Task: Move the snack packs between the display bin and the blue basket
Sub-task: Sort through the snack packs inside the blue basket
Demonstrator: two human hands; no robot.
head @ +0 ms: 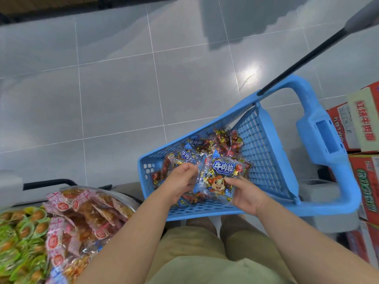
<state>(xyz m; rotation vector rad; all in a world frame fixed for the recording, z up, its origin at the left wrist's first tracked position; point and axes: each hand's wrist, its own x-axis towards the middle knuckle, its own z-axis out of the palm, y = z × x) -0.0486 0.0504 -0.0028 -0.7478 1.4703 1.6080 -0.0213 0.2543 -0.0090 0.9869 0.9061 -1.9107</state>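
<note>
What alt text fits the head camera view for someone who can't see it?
The left hand and right hand hold a beef-cube snack pack above a blue basket of similar packs. A display bin of pink-wrapped snacks sits lower left; red cartons stand right.

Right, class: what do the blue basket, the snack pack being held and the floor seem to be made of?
The basket: moulded plastic, apparently; even matte blue, walls a grid of holes.
The snack pack: thin glossy plastic film, clear in parts; wrapped pieces show through, creases glint.
The floor: probably glazed tile; grout lines, lamp glare.
</note>
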